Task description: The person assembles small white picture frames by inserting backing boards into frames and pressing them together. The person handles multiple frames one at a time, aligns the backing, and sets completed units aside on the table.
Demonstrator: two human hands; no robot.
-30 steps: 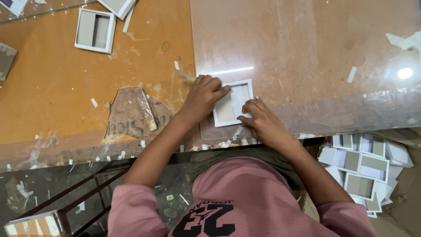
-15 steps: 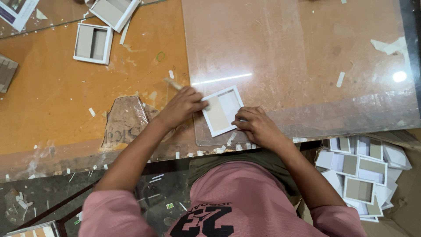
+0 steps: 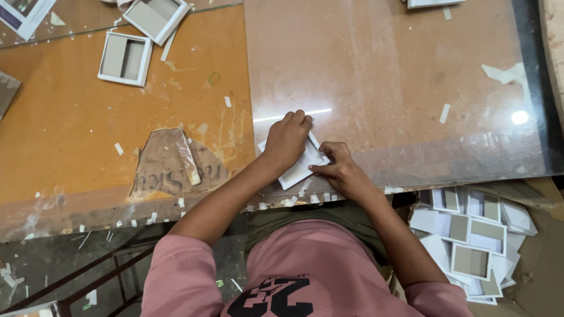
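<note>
A small white cardboard tray (image 3: 301,169) with a grey inside lies on the glass sheet (image 3: 388,82) near the table's front edge. My left hand (image 3: 288,138) is pressed flat on top of it, fingers curled over its far edge and covering most of it. My right hand (image 3: 339,170) pinches its near right corner with thumb and fingertips. Both arms reach forward from a pink shirt.
Two more white trays (image 3: 123,57) (image 3: 156,17) lie at the far left on the orange table (image 3: 70,129), which has a torn patch (image 3: 173,164) and paper scraps. A heap of the same trays (image 3: 470,235) sits in a box at lower right.
My left hand slid right and now covers the tray. The tray has turned and sits closer under both hands. The view shifted slightly left.
</note>
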